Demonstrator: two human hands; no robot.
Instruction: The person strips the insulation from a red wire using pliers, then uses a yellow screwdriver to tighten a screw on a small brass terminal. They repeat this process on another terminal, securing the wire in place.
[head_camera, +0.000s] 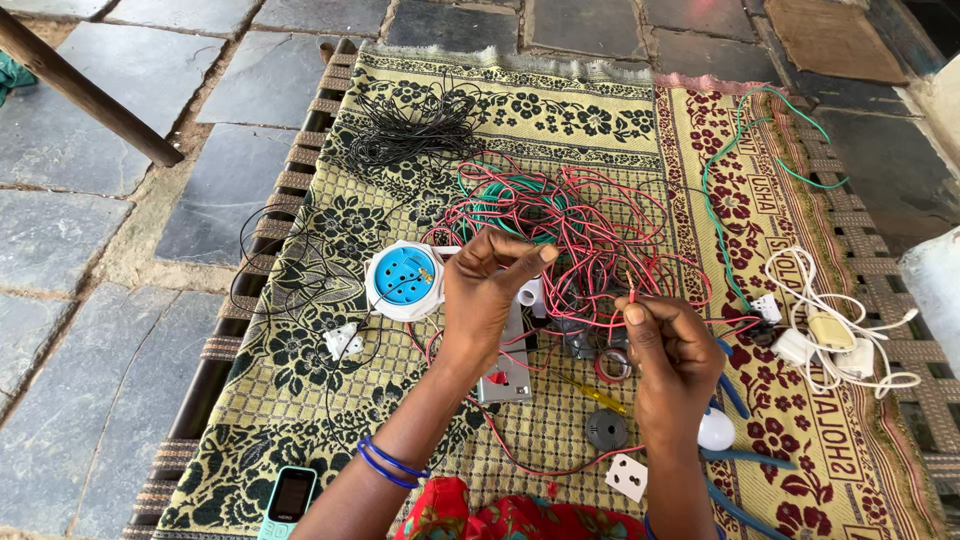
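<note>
My left hand holds a round white socket with a blue face by its right side, above a patterned mat. My right hand pinches the end of a thin red wire between thumb and forefinger, its tip pointing up. The wire runs from a tangle of red and green wires just beyond both hands. A grey switch plate lies under my left wrist.
A coil of black wire lies at the far end. White cables and plugs sit at the right. A yellow screwdriver, a black round part, white sockets, a white bulb and a teal phone lie near me.
</note>
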